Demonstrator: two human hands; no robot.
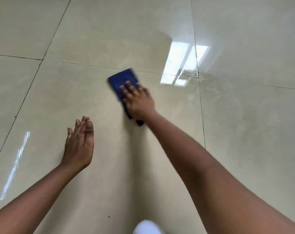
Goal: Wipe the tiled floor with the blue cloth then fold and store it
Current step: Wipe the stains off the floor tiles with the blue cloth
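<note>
Floor [96, 39]: large glossy cream tiles with thin dark grout lines; a bright window reflection [183, 63] lies beyond and right of the right hand, with dull smears further right. Blue cloth [123, 80]: soft, folded into a flat oblong, long axis running from the wrist away and slightly left. Right hand [138, 98] rests flat on its near half, fingers spread. Left hand [80, 142] is open, fingers together, holding nothing, well apart from the cloth.
</note>
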